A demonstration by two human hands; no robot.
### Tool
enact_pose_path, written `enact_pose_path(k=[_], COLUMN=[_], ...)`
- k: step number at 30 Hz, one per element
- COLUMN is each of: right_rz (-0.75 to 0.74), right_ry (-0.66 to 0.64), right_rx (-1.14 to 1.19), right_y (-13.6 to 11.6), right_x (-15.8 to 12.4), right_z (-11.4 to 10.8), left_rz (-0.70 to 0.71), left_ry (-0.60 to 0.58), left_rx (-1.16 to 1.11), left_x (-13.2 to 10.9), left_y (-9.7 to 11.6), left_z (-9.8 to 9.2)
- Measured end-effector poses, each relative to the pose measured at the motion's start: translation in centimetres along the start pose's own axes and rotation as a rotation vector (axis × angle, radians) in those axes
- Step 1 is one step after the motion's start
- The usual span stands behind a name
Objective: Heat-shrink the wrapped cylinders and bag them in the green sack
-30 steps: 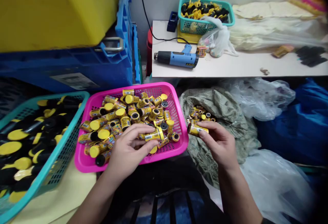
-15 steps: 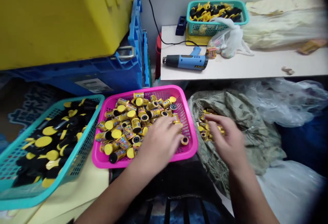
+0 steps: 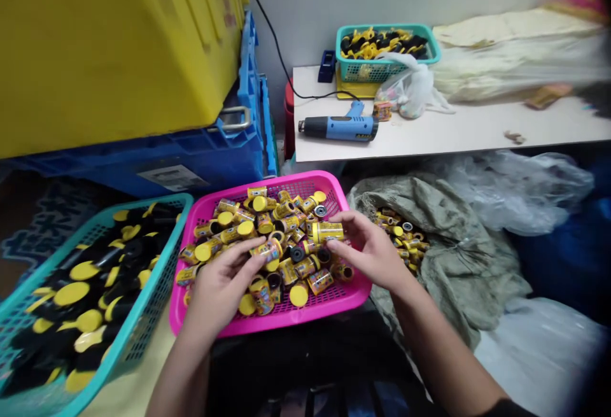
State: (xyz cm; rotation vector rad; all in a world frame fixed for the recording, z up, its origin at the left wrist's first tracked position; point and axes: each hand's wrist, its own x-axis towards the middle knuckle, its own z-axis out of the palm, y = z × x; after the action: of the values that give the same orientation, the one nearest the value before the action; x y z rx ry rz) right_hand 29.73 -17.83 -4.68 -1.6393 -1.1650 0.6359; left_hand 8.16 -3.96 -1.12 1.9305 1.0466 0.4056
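Over the pink basket (image 3: 353,286), my left hand (image 3: 226,280) pinches a small patterned cylinder (image 3: 268,251) between thumb and fingers. My right hand (image 3: 370,248) holds a yellow-capped cylinder (image 3: 328,232) by its right end, above the basket's right part. Several similar yellow cylinders (image 3: 319,281) lie piled in the basket below both hands, some showing yellow caps and others dark open ends. To the right, a grey-green sack (image 3: 458,258) lies open with more of these cylinders (image 3: 405,242) inside.
A teal basket (image 3: 169,245) of black and yellow parts stands at left, beneath stacked yellow (image 3: 95,54) and blue crates (image 3: 238,156). On the white table (image 3: 429,134) lie a blue heat gun (image 3: 338,128), a tied plastic bag (image 3: 413,89) and another teal basket (image 3: 365,72).
My left hand has moved left and now holds a cylinder. My right hand has come from over the sack to the pink basket with a cylinder. The view has shifted slightly.
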Motion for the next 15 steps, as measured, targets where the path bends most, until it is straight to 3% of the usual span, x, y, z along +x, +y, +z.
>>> enact_pose_path(k=[2, 5, 11, 15], right_rz=[0.003, -0.002, -0.038, -0.053], right_ry=[0.018, 0.053, 0.234, 0.487], right_rx=[0.11, 0.189, 0.165, 0.011], right_y=[-0.2, 0.0, 1.2, 2.7], right_x=[-1.1, -2.0, -3.5, -6.2], right_z=[-0.4, -0.8, -1.6, -4.7], left_rz=[-0.012, -0.002, 0.036, 0.198], left_ry=[-0.108, -0.167, -0.206, -0.27], left_rx=[-0.271, -0.419, -0.493, -0.389], left_x=[-0.2, -0.4, -0.1, 0.2], left_y=[0.7, 1.8, 3.4, 6.4], left_z=[0.5, 2.0, 4.4, 7.8])
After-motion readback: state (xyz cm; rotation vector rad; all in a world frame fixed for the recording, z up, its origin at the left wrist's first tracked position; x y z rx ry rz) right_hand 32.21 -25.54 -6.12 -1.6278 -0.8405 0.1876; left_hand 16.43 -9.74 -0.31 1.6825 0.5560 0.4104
